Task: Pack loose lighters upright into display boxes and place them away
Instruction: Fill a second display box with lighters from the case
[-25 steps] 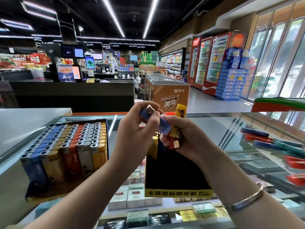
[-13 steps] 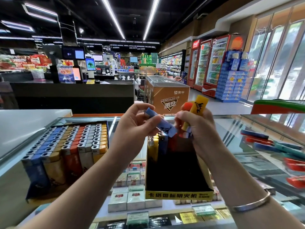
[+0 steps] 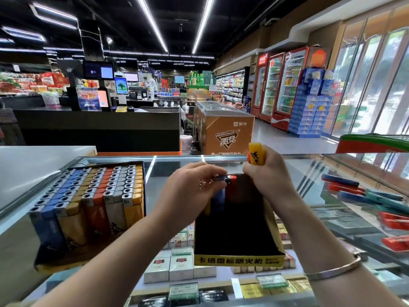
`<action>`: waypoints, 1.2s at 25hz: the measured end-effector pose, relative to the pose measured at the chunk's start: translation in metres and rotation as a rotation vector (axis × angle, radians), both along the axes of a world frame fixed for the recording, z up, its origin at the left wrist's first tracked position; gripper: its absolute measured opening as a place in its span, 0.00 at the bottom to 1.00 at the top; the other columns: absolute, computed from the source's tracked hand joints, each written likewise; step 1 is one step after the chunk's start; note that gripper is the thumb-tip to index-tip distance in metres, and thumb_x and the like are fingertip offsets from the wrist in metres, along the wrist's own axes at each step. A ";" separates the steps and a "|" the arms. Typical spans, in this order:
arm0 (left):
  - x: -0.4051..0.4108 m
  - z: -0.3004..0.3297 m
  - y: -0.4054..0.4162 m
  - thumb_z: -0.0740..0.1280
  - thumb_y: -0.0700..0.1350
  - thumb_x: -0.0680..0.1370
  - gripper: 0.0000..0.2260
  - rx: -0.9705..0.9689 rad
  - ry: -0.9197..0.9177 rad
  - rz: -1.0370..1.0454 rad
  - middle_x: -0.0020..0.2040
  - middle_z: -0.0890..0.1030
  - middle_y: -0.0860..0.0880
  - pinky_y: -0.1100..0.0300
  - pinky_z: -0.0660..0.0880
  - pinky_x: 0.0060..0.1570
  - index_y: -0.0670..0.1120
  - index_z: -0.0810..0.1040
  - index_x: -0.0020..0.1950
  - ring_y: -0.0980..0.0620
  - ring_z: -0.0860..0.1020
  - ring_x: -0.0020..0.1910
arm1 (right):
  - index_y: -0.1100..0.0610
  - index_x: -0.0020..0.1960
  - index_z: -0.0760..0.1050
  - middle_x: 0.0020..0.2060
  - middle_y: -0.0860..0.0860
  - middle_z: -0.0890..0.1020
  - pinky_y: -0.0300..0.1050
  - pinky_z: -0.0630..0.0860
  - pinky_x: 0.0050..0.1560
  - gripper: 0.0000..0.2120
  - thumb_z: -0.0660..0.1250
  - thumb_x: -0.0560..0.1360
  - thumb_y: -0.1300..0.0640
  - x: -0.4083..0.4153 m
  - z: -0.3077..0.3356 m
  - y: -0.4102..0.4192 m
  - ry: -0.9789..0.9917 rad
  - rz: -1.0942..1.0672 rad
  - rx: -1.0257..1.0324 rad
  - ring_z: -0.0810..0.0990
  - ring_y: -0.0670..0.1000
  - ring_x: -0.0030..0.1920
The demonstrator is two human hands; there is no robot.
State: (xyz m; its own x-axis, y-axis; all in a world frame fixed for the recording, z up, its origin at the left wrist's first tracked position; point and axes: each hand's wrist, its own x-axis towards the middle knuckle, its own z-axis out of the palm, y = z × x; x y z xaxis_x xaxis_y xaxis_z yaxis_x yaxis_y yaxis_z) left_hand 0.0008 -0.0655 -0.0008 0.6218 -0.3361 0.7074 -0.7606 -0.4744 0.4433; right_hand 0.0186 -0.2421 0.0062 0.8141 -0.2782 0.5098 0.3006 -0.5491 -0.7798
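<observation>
The left hand [image 3: 194, 185] has lowered its blue lighter [image 3: 218, 196] upright into the display box [image 3: 239, 260].

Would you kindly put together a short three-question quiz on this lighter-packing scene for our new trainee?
1. True or false: the right hand grips a yellow lighter.
2. Which box is packed full? A) the left display box B) the black box between the arms.
3. What colour is the lighter at the left hand, going into the black box?

Key: 1 true. 2 A. 3 blue; the blue lighter stands beside a red lighter.
</observation>
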 end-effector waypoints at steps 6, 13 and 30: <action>0.005 -0.004 0.001 0.71 0.45 0.72 0.08 0.155 -0.153 0.132 0.44 0.77 0.57 0.61 0.70 0.44 0.49 0.83 0.51 0.53 0.71 0.50 | 0.58 0.42 0.71 0.31 0.50 0.72 0.46 0.69 0.37 0.07 0.69 0.69 0.63 -0.001 -0.003 0.007 -0.072 -0.027 -0.193 0.71 0.52 0.33; 0.006 -0.009 -0.005 0.71 0.45 0.73 0.08 0.245 -0.118 0.157 0.51 0.78 0.57 0.65 0.69 0.45 0.53 0.82 0.51 0.55 0.73 0.54 | 0.57 0.39 0.69 0.28 0.47 0.68 0.43 0.65 0.32 0.09 0.69 0.68 0.63 -0.001 -0.004 0.007 -0.077 -0.020 -0.195 0.68 0.48 0.30; 0.001 -0.001 0.000 0.64 0.56 0.72 0.12 0.146 0.039 0.072 0.56 0.76 0.60 0.61 0.68 0.56 0.55 0.78 0.52 0.58 0.70 0.61 | 0.54 0.41 0.76 0.29 0.46 0.80 0.43 0.76 0.34 0.05 0.71 0.67 0.56 -0.011 0.018 -0.003 -0.048 0.373 0.889 0.79 0.45 0.34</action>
